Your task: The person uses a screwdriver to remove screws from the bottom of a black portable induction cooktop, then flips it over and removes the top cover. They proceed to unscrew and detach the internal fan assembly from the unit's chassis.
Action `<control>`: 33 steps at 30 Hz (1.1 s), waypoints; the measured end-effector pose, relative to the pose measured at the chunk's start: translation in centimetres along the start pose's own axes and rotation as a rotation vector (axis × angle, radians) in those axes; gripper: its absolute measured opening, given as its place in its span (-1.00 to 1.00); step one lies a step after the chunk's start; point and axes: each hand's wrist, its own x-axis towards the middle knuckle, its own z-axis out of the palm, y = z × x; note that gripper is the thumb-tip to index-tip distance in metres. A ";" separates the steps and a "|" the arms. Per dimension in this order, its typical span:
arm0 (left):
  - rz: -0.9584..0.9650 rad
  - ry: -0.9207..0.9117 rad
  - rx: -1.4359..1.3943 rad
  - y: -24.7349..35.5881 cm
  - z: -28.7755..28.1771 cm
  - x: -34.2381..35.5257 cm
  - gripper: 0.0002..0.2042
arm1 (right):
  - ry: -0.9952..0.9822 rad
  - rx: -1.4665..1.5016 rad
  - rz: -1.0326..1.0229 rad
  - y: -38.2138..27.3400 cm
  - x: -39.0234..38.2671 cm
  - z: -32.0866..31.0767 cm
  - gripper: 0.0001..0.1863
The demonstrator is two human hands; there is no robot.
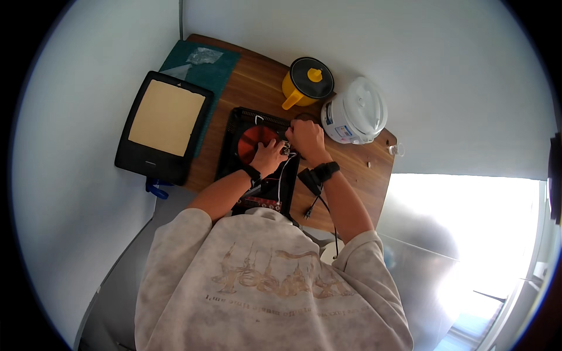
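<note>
An opened induction cooker base (pixel 224 158), a black housing, lies on the table in front of me. Inside it sits a round reddish coil (pixel 250 140), with a white wire (pixel 283 178) running down its right side. My left hand (pixel 269 158) reaches over the coil's right edge, its fingers bent against a small metallic part (pixel 286 148). What they grip is not clear. My right hand (pixel 308 139) is closed like a fist just right of that part, at the housing's right edge. Whatever it holds is hidden beneath the fingers.
A black-framed panel with a beige face (pixel 167 114) lies left, partly over a green mat (pixel 225 64). Behind stand a yellow pot with dark lid (pixel 307 82) and a white rice cooker (pixel 348 120). A small clear cup (pixel 397 150) and a plug (pixel 308 214) lie right.
</note>
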 end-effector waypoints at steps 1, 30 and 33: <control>0.000 -0.014 0.006 0.1 -0.2 0.1 -0.72 | -0.003 0.004 -0.002 0.2 0.0 0.0 -0.76; -0.012 0.014 -0.051 0.0 0.2 -0.1 -0.74 | -0.085 0.027 -0.262 0.3 1.7 -0.5 -0.77; -0.004 0.013 -0.064 -0.1 0.1 -0.1 -0.73 | -0.070 0.077 -0.264 0.0 1.6 -0.4 -0.82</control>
